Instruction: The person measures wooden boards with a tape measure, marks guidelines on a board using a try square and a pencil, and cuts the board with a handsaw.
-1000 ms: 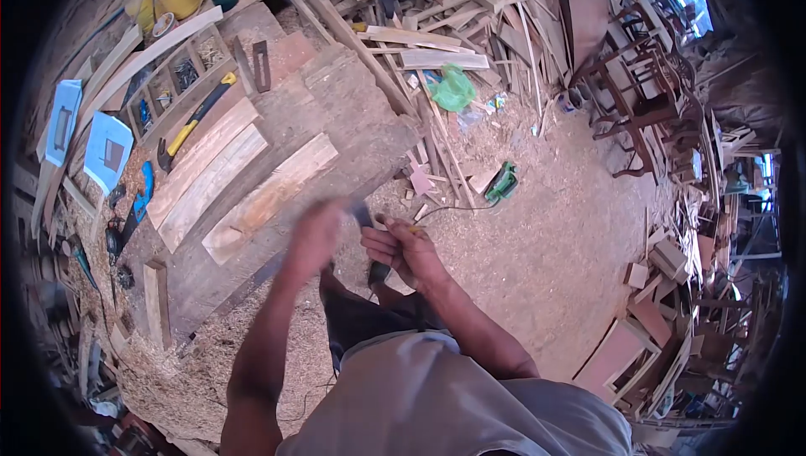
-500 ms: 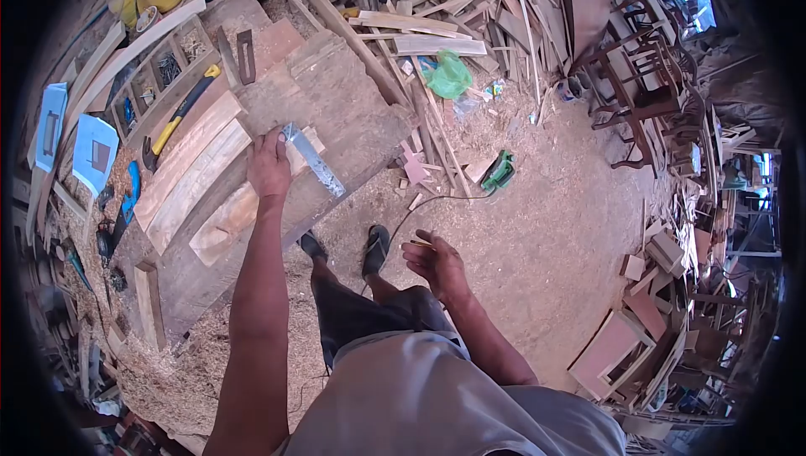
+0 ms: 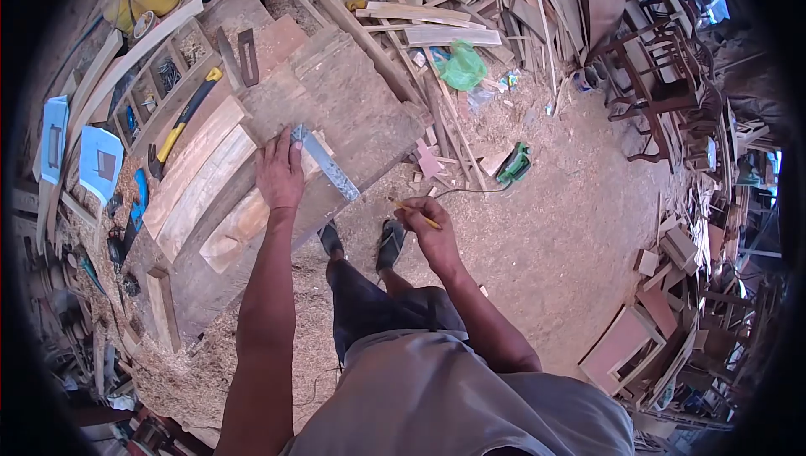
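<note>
On the workbench (image 3: 369,124), my left hand (image 3: 280,177) is closed over a curved wooden piece (image 3: 243,225) and the corner of a metal try square (image 3: 332,169). My thumb is by the square's corner, and its blade points toward the bench edge. What lies under my palm is hidden. My right hand (image 3: 430,228) pinches a yellow pencil (image 3: 431,222) in the air beyond the bench edge, above the floor. More curved boards (image 3: 201,177) lie side by side left of my left hand.
A hammer (image 3: 185,120), a blue-handled saw (image 3: 137,204) and a divided wooden tray (image 3: 191,46) with nails are on the bench's left. A green power tool (image 3: 513,164) with a cord sits on the shavings-covered floor. Wood scraps (image 3: 462,2) pile up behind; wooden chairs (image 3: 659,78) stand right.
My right hand has turned and closed from loosely spread fingers to a pinch on the pencil, moving slightly up and left relative to the bench. My left hand stays at the square.
</note>
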`<act>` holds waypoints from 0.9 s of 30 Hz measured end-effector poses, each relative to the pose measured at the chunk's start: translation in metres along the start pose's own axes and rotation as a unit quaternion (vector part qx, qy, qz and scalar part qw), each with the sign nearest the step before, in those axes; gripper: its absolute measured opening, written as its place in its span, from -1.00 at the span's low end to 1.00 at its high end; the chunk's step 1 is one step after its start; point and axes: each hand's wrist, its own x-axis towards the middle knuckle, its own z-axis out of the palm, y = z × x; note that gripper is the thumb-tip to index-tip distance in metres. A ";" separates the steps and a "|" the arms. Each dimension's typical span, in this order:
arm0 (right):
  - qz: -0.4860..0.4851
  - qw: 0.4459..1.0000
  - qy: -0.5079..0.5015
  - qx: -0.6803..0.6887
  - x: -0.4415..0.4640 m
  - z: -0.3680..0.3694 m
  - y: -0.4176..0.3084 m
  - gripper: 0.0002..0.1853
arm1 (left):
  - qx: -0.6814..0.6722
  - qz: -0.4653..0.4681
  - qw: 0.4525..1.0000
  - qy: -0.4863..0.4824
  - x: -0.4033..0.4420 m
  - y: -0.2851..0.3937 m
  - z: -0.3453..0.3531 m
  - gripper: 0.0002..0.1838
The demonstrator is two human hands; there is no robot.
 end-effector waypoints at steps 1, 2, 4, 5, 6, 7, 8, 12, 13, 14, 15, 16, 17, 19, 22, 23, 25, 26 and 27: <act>-0.020 0.999 -0.023 -0.045 0.006 0.006 -0.005 -0.72 | 0.001 -0.003 1.000 0.000 0.000 -0.001 0.000 -0.45; -0.018 0.998 -0.026 -0.047 0.012 0.013 -0.010 -0.72 | -0.003 -0.002 1.000 0.002 0.000 -0.001 0.001 -0.44; -0.077 0.993 -0.045 -0.073 0.021 0.027 -0.018 -0.71 | -0.008 -0.009 1.000 0.007 -0.001 0.002 0.000 -0.42; -0.077 0.993 -0.052 -0.079 0.025 0.033 -0.024 -0.71 | -0.011 0.003 1.000 0.018 -0.001 0.003 -0.001 -0.39; -0.104 0.988 -0.052 -0.104 0.029 0.038 -0.028 -0.70 | -0.013 0.014 0.999 0.031 0.000 0.007 -0.004 -0.36; -0.130 0.981 -0.054 -0.130 0.034 0.044 -0.032 -0.69 | -0.013 0.003 0.999 0.035 0.001 0.011 -0.008 -0.36; -0.127 0.982 -0.046 -0.132 0.041 0.050 -0.032 -0.70 | -0.016 -0.003 1.000 0.026 0.001 0.015 -0.011 -0.33; -0.150 0.968 -0.068 -0.187 0.055 0.070 -0.062 -0.71 | -0.019 -0.013 0.999 0.026 0.003 0.019 -0.013 -0.32; -0.158 0.966 -0.066 -0.193 0.056 0.076 -0.070 -0.73 | -0.019 -0.018 0.999 0.030 0.004 0.019 -0.013 -0.32; -0.165 0.964 -0.065 -0.199 0.059 0.081 -0.076 -0.74 | -0.013 -0.028 0.999 0.023 0.005 0.020 -0.012 -0.32; -0.166 0.963 -0.070 -0.202 0.063 0.085 -0.079 -0.74 | -0.007 -0.038 0.999 0.016 0.005 0.021 -0.012 -0.32; -0.172 0.958 -0.075 -0.218 0.067 0.088 -0.083 -0.76 | -0.007 -0.044 0.999 0.019 0.005 0.021 -0.012 -0.32; -0.179 0.953 -0.080 -0.232 0.071 0.091 -0.086 -0.78 | -0.004 -0.042 0.999 0.019 0.005 0.021 -0.012 -0.31; -0.206 0.940 -0.086 -0.258 0.078 0.093 -0.087 -0.78 | 0.002 -0.044 0.999 0.021 0.004 0.020 -0.012 -0.31; -0.323 0.878 -0.085 -0.344 0.096 0.094 -0.090 -0.75 | 0.006 -0.046 0.999 0.021 0.004 0.019 -0.011 -0.30; -0.408 0.816 -0.077 -0.402 0.102 0.094 -0.090 -0.72 | 0.007 -0.048 0.999 0.021 0.005 0.018 -0.010 -0.30; -0.342 0.840 -0.098 -0.410 0.110 0.089 -0.084 -0.67 | 0.001 -0.043 0.999 0.028 0.005 0.018 -0.010 -0.30; -0.275 0.860 -0.116 -0.414 0.114 0.088 -0.080 -0.61 | 0.001 -0.046 0.999 0.029 0.005 0.018 -0.009 -0.30; -0.275 0.859 -0.119 -0.414 0.112 0.094 -0.084 -0.61 | 0.002 -0.045 0.999 0.029 0.006 0.019 -0.011 -0.31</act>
